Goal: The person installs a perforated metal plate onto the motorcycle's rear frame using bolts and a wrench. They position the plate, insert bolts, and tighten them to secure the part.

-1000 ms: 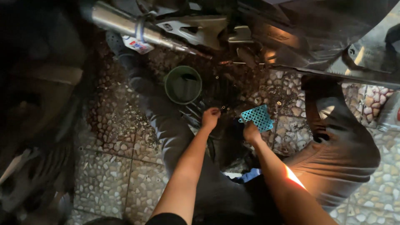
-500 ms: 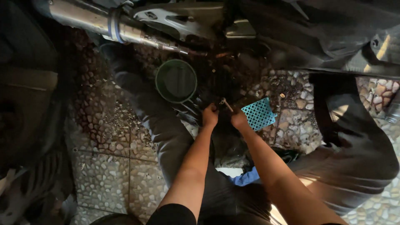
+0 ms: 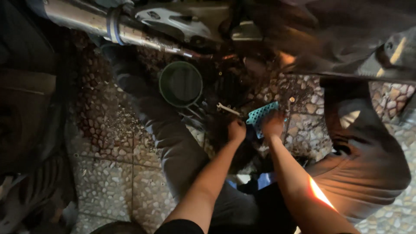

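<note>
Teal perforated tray (image 3: 261, 116) flat on pebble floor, right of centre, under your right hand (image 3: 273, 125). Small metal wrench (image 3: 228, 108) just left, beside left hand (image 3: 236, 130).

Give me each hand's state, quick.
Left hand: curled shut, contents cannot be told.
Right hand: closed on the teal perforated tray.

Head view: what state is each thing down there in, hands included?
Left hand: closed in a fist, low over the floor; what it grips is too dark to tell.
Right hand: resting on the teal perforated tray.
Teal perforated tray: lying flat on the floor, partly covered.
Green bowl: upright; contents too dark to tell.
Wrench: lying loose on the floor.
Exhaust pipe: mounted, slanting overhead.
</note>
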